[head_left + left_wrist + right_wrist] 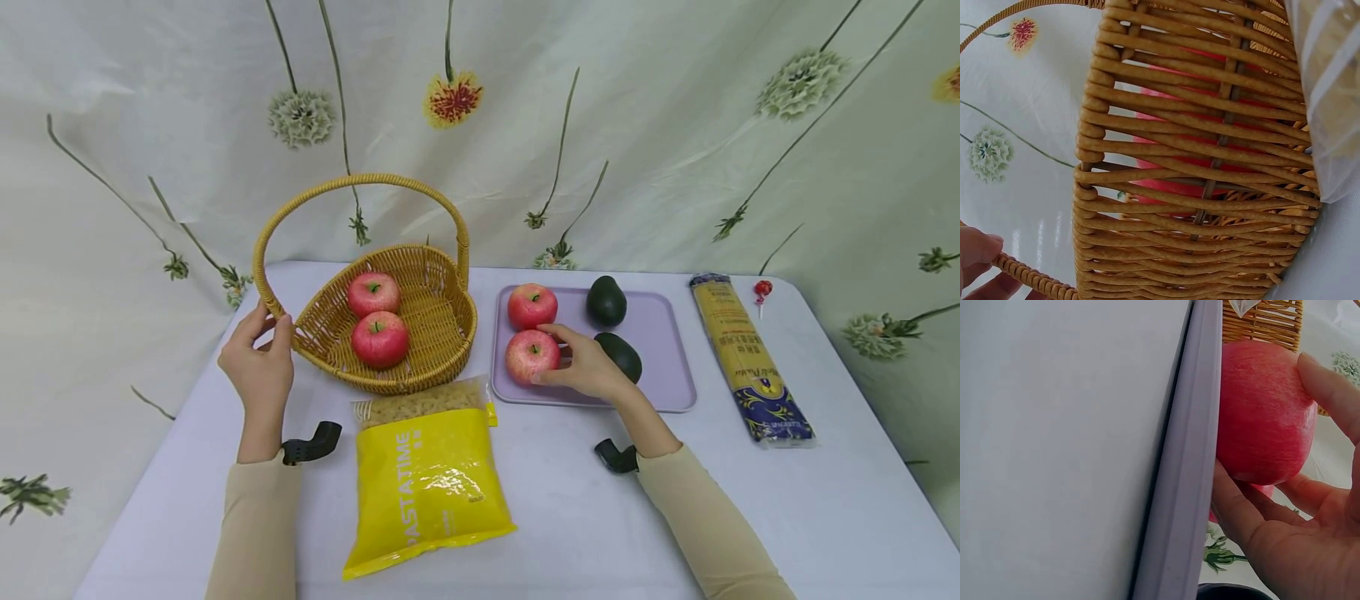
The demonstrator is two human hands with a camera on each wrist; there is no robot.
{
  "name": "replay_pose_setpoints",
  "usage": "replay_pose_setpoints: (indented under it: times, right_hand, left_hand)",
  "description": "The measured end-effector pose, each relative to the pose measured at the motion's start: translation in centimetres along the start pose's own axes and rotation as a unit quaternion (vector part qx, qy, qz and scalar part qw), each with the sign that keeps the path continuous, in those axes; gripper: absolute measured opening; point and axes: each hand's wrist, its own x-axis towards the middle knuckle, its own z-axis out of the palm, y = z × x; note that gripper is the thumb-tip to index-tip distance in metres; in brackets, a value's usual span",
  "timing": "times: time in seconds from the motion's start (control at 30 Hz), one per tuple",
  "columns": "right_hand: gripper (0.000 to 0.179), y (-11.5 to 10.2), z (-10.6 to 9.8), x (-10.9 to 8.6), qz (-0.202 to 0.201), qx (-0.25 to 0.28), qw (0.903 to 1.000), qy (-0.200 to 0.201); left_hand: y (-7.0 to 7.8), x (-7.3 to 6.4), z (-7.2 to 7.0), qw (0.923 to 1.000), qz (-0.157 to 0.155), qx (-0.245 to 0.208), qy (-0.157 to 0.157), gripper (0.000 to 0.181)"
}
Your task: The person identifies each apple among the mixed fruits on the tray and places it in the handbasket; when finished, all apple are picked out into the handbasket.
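Note:
My left hand (260,358) pinches the lower left end of the handle (258,250) of a wicker basket (442,367). Inside the basket are two red apples, one (373,294) behind the other (380,340). At the lilac tray (675,367), my right hand (588,364) has its thumb and fingers around a red apple (531,358); in the right wrist view this apple (1266,412) sits just behind the tray's rim. Another apple (532,305) lies behind it. Two dark green avocados, one (606,302) at the back and one (619,358) partly behind my right hand, share the tray.
A yellow bag of pasta (431,483) lies in front of the basket, near its front wall. To the tray's right are a long spaghetti packet (750,358) and a small red lollipop (762,288). A floral cloth (645,100) hangs behind the white table (570,517).

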Motion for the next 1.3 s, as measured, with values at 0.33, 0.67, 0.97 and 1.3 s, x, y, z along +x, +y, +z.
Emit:
replay_pose_setpoints:
  times: [0.33,0.67,0.97,1.3]
  right_hand:
    - [0.072,-0.4,0.0,-0.1,0.010,-0.005,0.9998,0.017]
    - [0.078,-3.4,-1.3,-0.1,-0.042,0.082,0.9954,0.028]
    - [0.077,-8.1,0.0,2.3,-0.100,0.108,0.9886,0.030]
    - [0.079,-10.7,2.9,7.1,-0.128,0.017,0.9917,0.000]
  left_hand:
    - [-0.1,0.1,-0.1,1.0000,0.001,-0.003,0.001,0.036]
    - [-0.2,0.2,0.0,0.9999,0.003,-0.010,0.006,0.036]
    - [-0.3,0.2,0.1,0.9999,0.004,-0.013,0.006,0.036]
    - [-0.5,0.2,0.1,0.9994,0.012,-0.031,0.009,0.036]
